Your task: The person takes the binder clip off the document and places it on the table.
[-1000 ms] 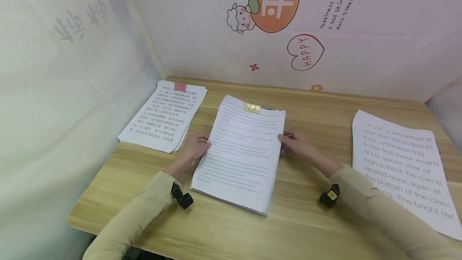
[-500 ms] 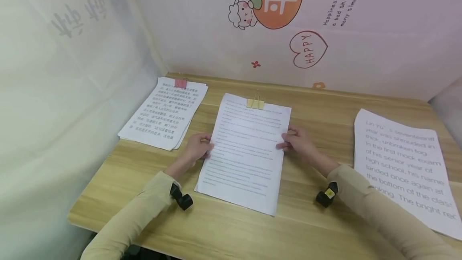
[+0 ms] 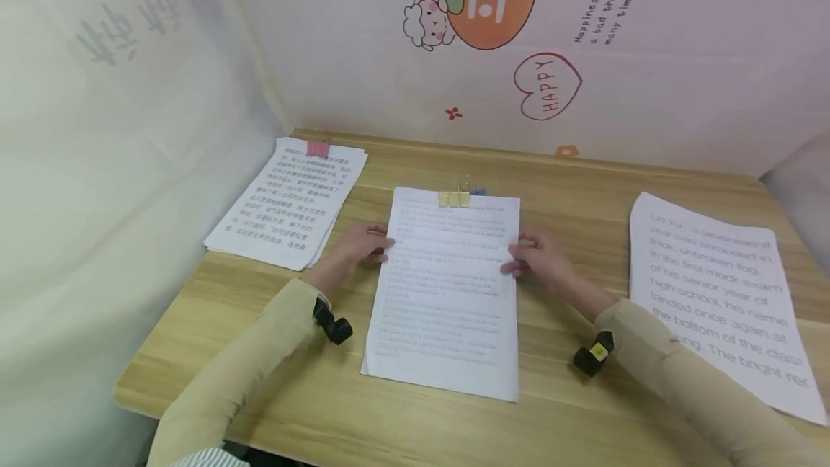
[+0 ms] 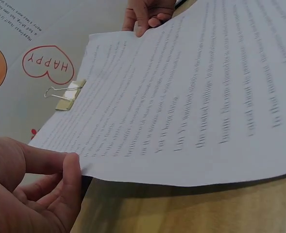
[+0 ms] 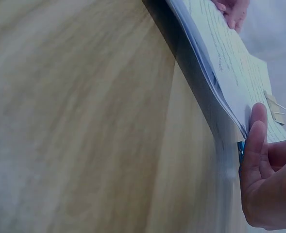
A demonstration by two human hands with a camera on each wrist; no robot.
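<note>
A printed paper stack [image 3: 447,294] lies in the middle of the head view, with a yellow binder clip [image 3: 454,199] on its far edge. A blue clip [image 3: 478,192] shows behind that edge, to the right. My left hand [image 3: 363,242] pinches the stack's left side between thumb and fingers, as the left wrist view shows. On the opposite side, my right hand [image 3: 537,254] grips the right edge, fingertips [image 5: 258,114] at the sheets. In the right wrist view the sheets [image 5: 220,63] are raised above the table along their side, with a dark shadow under them.
Papers with a pink clip [image 3: 318,148] lie at the table's back left, showing printed characters [image 3: 285,200]. Large-print English sheets [image 3: 713,294] lie at the right, partly under the right forearm. A printed wall sheet [image 3: 389,92] rises behind the wooden table [image 3: 292,373].
The stack has turned straighter and its lower edge has come nearer to me. Its clip edge first tilted up, then lowered again, showing the blue clip. Both hands keep hold of the sides.
</note>
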